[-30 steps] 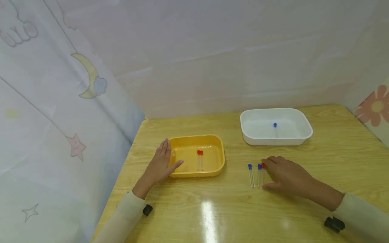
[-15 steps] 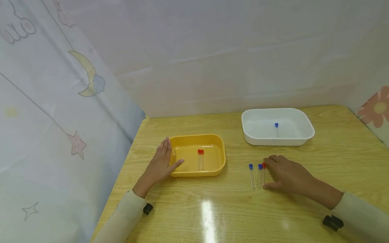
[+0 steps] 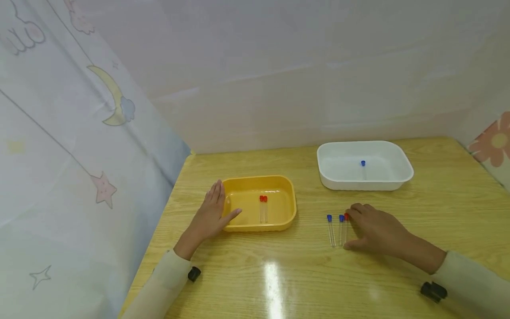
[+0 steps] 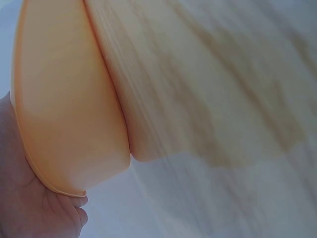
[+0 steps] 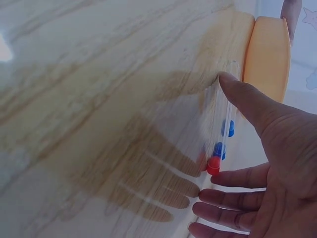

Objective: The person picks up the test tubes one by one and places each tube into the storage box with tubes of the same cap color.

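My left hand [image 3: 208, 217] lies spread over the left end of the yellow tray [image 3: 295, 201], its thumb reaching inside and the fingers along the outer rim. Two red-capped test tubes [image 3: 263, 210] lie in that tray. On the table, my right hand [image 3: 376, 230] is beside a red-capped test tube [image 5: 214, 164]. Its index fingertip is right at the red cap and its thumb tip near the tube's other end, fingers fairly straight. Just left of it lie two blue-capped test tubes, a nearer one [image 3: 341, 228] and one farther left [image 3: 331, 230].
A white tray [image 3: 362, 185] stands at the back right with one blue-capped test tube [image 3: 363, 164] inside. The wooden table [image 3: 239, 274] meets a pale patterned cloth [image 3: 255, 102] at the back and on the left.
The right hand has shifted very slightly beside the red-capped tube, with its fingertips still near both ends. The left hand stays on the yellow tray. The head view has moved a little.
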Demonstrator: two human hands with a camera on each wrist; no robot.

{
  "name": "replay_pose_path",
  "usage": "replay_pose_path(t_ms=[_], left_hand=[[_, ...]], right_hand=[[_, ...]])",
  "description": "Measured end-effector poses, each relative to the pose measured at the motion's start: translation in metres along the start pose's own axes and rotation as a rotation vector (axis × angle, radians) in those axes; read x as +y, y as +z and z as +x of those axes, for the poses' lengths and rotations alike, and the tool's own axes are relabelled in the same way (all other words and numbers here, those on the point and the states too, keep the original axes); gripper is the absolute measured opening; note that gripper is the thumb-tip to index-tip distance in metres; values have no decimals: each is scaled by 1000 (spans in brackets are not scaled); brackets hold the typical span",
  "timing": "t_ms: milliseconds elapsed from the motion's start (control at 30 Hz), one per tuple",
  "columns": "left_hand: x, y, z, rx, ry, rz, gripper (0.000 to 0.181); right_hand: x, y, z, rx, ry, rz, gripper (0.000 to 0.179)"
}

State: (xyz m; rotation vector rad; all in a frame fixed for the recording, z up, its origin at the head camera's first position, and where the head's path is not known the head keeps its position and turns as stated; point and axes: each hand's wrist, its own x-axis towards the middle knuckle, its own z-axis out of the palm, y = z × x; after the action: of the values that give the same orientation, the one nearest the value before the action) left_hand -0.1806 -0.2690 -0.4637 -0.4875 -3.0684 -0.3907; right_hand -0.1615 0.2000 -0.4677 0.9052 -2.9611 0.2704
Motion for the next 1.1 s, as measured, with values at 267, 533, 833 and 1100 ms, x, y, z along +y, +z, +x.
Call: replay_pose_path(t_ms=[267,533,833,1100], left_hand=[[-1,0,1,-10,-3,9,99],[-1,0,1,-8,-3,8,99],[0,0,0,-5,-4,6,98],[0,0,0,-12,-3,4,98]], right_hand=[[-3,0,2,-12,5,10,90],[-4,-2,1,-8,25,15,88],[-5,-3,2,-1,23,45,90],[-5,-3,5,-2,29,94,90]])
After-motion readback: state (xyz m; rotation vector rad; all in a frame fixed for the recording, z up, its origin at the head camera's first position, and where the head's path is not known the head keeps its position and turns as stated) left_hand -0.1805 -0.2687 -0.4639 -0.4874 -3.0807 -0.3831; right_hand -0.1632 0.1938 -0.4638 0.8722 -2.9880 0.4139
